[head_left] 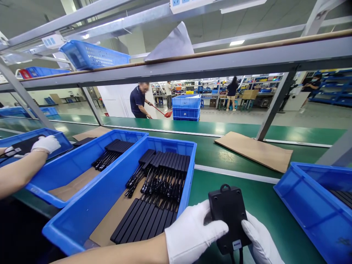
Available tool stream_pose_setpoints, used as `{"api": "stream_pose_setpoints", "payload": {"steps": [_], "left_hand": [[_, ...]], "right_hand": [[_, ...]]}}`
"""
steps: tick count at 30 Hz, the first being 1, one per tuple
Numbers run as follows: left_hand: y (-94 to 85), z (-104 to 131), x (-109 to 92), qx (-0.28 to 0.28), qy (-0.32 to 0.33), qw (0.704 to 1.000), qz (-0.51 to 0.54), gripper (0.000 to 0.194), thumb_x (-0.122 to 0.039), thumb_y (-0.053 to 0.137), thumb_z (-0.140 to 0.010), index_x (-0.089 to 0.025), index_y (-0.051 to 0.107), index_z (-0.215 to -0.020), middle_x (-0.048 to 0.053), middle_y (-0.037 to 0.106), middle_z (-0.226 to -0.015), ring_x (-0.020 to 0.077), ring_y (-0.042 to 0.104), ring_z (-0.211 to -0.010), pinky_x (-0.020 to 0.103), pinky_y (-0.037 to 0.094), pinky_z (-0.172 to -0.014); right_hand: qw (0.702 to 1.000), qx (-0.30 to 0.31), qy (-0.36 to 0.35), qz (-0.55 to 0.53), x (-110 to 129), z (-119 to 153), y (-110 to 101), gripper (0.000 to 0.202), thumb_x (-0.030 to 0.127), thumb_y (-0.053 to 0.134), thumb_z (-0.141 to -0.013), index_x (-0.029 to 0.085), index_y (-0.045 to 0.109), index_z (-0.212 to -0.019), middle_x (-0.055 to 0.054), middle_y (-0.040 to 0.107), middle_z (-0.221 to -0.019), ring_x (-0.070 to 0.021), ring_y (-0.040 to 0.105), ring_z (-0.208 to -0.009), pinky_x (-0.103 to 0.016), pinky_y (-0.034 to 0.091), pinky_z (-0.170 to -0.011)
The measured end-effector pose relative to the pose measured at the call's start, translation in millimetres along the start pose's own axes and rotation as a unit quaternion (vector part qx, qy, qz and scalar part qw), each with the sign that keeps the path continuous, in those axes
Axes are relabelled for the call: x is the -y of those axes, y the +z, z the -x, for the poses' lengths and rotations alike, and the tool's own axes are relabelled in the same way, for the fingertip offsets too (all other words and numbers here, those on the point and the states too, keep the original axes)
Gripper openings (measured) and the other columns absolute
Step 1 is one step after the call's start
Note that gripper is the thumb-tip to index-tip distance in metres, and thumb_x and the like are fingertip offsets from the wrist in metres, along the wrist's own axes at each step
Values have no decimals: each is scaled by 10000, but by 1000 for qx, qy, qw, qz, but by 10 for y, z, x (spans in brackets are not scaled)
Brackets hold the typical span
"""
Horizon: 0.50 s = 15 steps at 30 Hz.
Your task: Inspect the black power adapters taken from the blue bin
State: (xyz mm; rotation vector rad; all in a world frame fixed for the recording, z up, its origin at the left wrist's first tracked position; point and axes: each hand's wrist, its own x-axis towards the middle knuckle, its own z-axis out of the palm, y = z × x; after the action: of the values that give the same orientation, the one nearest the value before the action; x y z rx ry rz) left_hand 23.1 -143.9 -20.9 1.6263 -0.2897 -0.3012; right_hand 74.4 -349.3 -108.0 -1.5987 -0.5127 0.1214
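"Over the green bench (209, 174), what are you handling through that head camera?"

"From my end, I'm holding a black box (227, 212) between both white-gloved hands, low and right of centre. Its loop is pointing away from me, and two cables are hanging from the labelled end."

"How are the grips standing?"

"Both are clamping the box. My left hand (194, 233) is pressing its thumb across the face; my right hand (262, 238) is pressing its thumb at the opposite edge. The right fingers are hiding behind."

"And around you?"

"On the left, the nearest blue bin (104, 194) is holding rows of flat black units (148, 220) with their cables, lying over cardboard. A second blue bin (71, 167) is sitting just beside it. Beyond that, a co-worker's gloved hand (46, 144) is gripping another black unit (29, 144)."

"On your right?"

"Another blue bin (308, 205) is standing there, and a cardboard sheet (253, 150) is lying farther back. Across the bench, a person in a dark shirt (137, 101) is holding a red long-handled tool (167, 114)."
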Motion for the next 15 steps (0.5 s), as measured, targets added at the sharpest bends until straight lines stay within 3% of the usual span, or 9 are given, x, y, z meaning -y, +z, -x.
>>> {"api": "stream_pose_setpoints", "payload": {"steps": [3, 6, 8, 10, 12, 15], "left_hand": [[-9, -1, -15, 18, -2, 1000, -7, 385, -253, 571, -848, -204, 563, -1230, 58, 643, -1151, 268, 577, -1110, 378, 457, -949], [-9, 11, -52, 37, -15, 999, -10, 399, -284, 594, -836, -197, 566, -1225, 59, 644, -1161, 257, 586, -1101, 369, 465, -943], [0, 25, -69, 46, -32, 998, -16, 378, -301, 599, -831, -195, 586, -1194, 55, 657, -1134, 234, 612, -1043, 356, 476, -920], [11, 39, -65, 56, -54, 997, -29, 346, -323, 585, -842, -193, 602, -1162, 51, 684, -1051, 208, 643, -946, 342, 495, -874], [19, 51, -38, 69, -66, 994, -46, 336, -380, 559, -863, -193, 607, -1138, 48, 701, -970, 192, 660, -864, 328, 515, -817], [15, 62, 7, 86, -58, 993, -63, 358, -456, 505, -891, -194, 602, -1115, 47, 702, -959, 177, 667, -819, 302, 532, -753]], "right_hand": [[999, -9, 39, -35, -102, 25, -22, 423, 550, 498, -919, 282, 661, -1203, -34, 645, -1223, -280, 564, -1160, -331, 488, -968], [989, -68, 96, -90, -204, 45, -26, 482, 588, 554, -881, 225, 676, -1173, -57, 632, -1242, -279, 534, -1184, -320, 439, -1015], [967, -111, 156, -170, -250, 50, -2, 475, 601, 617, -839, 198, 712, -1072, -61, 702, -1073, -251, 610, -1040, -275, 507, -900], [926, -104, 226, -285, -257, 49, 51, 435, 598, 647, -821, 186, 723, -940, -26, 690, -721, -184, 632, -690, -229, 539, -639], [886, -49, 252, -386, -224, 48, 116, 387, 568, 681, -806, 187, 699, -871, 41, 514, -456, -101, 430, -397, -183, 422, -425], [878, 19, 190, -440, -164, 49, 186, 346, 482, 798, -716, 194, 664, -855, 86, 412, -382, -30, 205, -322, -130, 267, -349]]}}
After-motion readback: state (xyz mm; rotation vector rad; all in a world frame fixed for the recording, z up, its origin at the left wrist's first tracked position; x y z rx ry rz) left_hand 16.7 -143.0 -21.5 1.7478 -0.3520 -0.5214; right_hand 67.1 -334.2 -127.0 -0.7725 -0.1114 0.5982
